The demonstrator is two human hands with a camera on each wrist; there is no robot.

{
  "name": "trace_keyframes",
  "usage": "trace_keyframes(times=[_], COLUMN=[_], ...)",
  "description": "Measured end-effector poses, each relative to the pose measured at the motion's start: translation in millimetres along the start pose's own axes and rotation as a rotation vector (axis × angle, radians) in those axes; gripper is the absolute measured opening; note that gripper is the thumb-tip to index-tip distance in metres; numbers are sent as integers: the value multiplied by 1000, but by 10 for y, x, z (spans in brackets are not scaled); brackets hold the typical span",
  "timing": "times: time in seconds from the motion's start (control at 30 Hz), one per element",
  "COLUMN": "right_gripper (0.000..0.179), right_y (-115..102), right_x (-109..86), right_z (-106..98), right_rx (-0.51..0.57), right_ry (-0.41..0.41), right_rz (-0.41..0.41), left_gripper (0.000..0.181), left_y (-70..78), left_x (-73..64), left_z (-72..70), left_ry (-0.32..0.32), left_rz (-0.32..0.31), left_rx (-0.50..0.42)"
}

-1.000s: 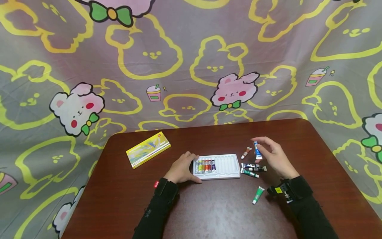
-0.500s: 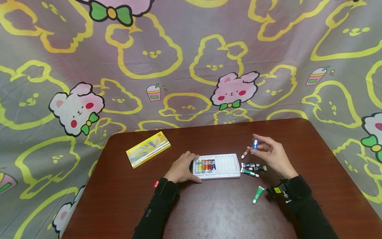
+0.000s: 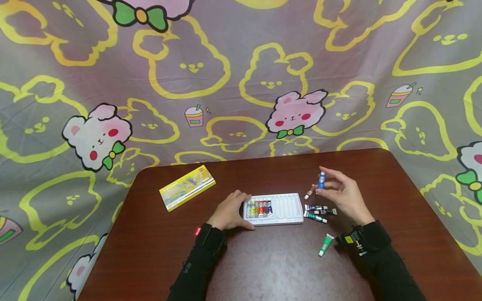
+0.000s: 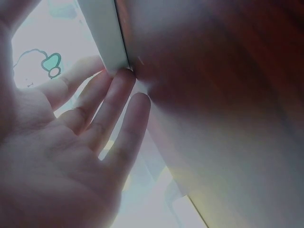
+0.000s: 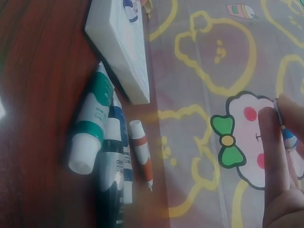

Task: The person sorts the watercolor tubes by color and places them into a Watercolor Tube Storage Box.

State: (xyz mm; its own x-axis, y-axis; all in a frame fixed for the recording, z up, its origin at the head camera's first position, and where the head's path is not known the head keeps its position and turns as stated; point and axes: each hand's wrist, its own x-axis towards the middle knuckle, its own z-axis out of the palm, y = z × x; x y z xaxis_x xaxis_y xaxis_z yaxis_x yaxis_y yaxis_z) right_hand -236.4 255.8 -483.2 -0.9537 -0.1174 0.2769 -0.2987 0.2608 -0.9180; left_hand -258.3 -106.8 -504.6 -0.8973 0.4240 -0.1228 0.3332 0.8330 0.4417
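pinching blue tube with right hand | holding it roughly upright above counter, near brown tube, right of white tray | gripping tray's left end with left hand

The space behind and beside the table is closed off by a hanging cloth — grey, tinged with mauve — on which yellow animal outlines, pink-cheeked rabbit heads with green bows and small drink cups are printed. The reddish-brown tabletop is rounded at its far corners, and a pale sheen is reflected nearer the front.
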Motion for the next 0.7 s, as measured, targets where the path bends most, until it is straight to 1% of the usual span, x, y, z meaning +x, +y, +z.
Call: trace_keyframes(times=[0.1,0.27,0.4,0.53,0.6,0.7], right_gripper=[65,62,63,64,64,62], right_y=[1,2,12,46,62,54], right_x=[5,3,-5,3,15,44], right_z=[18,58,91,156,214,340], right_rx=[29,48,11,-17,-27,-96], right_ry=[-4,-24,-33,-56,-77,-120], right_rz=[-13,2,17,13,10,-12], left_gripper=[104,104,104,104,104,104], left_y=[4,5,6,10,11,17], left_x=[-4,-5,-2,-1,0,4], left_z=[-7,-9,-7,-12,-11,-5], left_ry=[0,-1,-6,-10,-10,-13], left_rz=[0,-1,-2,-7,-8,-5], left_rx=[-2,0,-2,-1,1,4])
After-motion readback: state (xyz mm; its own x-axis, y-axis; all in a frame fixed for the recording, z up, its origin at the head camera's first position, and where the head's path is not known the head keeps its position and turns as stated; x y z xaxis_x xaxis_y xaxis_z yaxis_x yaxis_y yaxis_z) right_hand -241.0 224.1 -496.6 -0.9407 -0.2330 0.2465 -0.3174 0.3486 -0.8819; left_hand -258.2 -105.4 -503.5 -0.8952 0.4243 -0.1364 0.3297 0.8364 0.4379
